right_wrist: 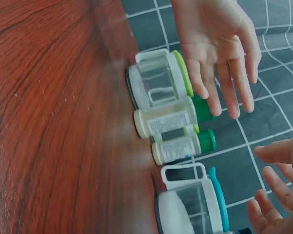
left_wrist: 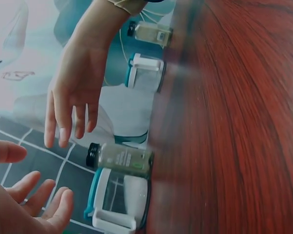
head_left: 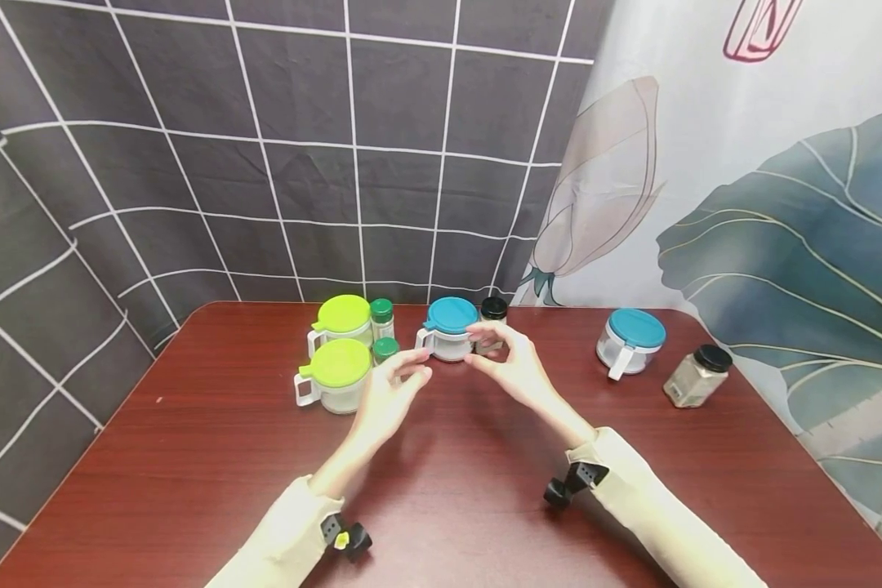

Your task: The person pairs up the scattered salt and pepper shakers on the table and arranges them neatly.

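A blue-lidded seasoning jar [head_left: 452, 316] with a white handle stands at the back of the table, a black-capped spice jar [head_left: 495, 308] close against its right side. My right hand [head_left: 514, 367] hovers before these two, fingers parted and nothing held; it partly hides the spice jar. To the left, my left hand [head_left: 388, 396] hangs in the air with loosely bent fingers, also holding nothing. Beside it are two green-lidded seasoning jars [head_left: 340, 363] with handles and two green-capped shakers [head_left: 385, 349]. In the right wrist view, the left hand [right_wrist: 217, 44] shows relaxed fingers above the shakers.
Another blue-lidded jar [head_left: 635, 329] and a black-capped spice jar [head_left: 697, 377] stand apart at the right of the reddish-brown table [head_left: 456, 506]. Behind the table hang a dark gridded curtain [head_left: 301, 180] and a pale leaf-printed one [head_left: 794, 220].
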`<state>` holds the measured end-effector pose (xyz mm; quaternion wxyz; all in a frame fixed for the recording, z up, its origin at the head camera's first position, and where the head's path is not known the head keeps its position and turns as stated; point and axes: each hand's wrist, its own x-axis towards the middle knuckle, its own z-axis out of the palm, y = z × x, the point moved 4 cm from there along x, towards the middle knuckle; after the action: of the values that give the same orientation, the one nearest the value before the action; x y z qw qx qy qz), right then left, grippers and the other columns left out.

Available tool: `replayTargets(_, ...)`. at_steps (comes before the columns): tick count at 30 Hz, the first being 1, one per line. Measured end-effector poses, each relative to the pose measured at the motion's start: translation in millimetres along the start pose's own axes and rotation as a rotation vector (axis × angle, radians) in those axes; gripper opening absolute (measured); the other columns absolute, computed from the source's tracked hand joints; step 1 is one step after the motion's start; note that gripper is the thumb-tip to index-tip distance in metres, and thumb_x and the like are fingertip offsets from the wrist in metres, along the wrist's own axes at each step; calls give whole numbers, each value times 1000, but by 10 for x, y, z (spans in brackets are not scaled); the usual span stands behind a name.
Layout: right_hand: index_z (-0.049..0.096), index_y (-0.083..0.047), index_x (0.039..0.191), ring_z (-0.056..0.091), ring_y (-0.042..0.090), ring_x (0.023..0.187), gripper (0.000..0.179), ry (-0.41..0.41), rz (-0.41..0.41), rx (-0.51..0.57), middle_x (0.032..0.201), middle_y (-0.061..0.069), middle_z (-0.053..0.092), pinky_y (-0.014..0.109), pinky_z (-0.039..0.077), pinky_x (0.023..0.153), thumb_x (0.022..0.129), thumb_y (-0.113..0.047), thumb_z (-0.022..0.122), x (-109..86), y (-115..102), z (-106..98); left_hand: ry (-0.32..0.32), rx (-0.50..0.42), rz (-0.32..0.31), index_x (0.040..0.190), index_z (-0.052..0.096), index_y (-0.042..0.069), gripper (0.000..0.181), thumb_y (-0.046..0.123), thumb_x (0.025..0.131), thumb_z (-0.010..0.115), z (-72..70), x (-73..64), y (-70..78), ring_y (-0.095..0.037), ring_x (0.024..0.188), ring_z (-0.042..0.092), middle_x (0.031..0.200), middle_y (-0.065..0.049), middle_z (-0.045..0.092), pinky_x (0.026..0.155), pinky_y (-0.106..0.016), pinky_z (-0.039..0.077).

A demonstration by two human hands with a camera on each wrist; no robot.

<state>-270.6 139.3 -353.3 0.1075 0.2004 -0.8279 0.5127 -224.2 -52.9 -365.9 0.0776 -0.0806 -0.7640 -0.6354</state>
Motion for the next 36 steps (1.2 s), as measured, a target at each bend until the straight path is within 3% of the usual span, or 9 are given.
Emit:
replayTargets(2,63,-1,118,61,18,95,40,6,11,-2,109,20,68,44,53,84,79,0,74,1,2,-41,-14,-1,5,120,64,-1,32,7,89,63,40,12,7,-29,106,66,118,-16,68,94,-40,52)
replayTargets(6,64,-4,118,60,1,90,40,22,6,-9,110,17,68,27,52,81,80,-5,75,-2,19,-139,-31,-23,19,120,63,-3,32,6,89,62,120,35,7,-33,107,65,119,-19,67,94,-41,52)
replayTargets(9,64,-4,117,60,-1,88,39,35,-6,-10,110,18,68,25,52,80,80,-5,74,-8,27,-216,-48,-41,24,122,62,-4,33,5,90,62,175,49,11,-35,108,65,121,-21,65,94,-42,52)
replayTargets(20,63,-4,118,65,22,99,39,70,-10,-51,110,18,68,20,51,83,81,-7,74,-73,108,-516,-62,-32,42,123,61,-1,35,8,89,62,353,118,6,-32,109,65,124,-18,65,93,-40,52)
replayTargets(29,63,-3,117,57,-10,91,39,119,5,-120,107,13,69,18,50,83,80,-6,75,-152,200,-743,-69,-40,14,125,61,2,37,12,90,63,558,141,-36,-29,111,65,125,-15,65,96,-41,51)
replayTargets(32,63,0,117,57,-11,91,40,140,6,-127,104,4,67,19,51,83,80,-3,75,-176,226,-823,-74,-45,25,125,61,1,37,12,90,63,627,160,-16,-29,112,65,127,-16,63,96,-41,50)
replayTargets(36,61,-1,120,56,-9,95,42,144,14,-112,103,-19,61,15,49,86,80,-3,74,-228,281,-931,-84,-52,37,125,60,0,38,12,89,63,724,175,13,-30,111,65,127,-18,62,96,-42,50)
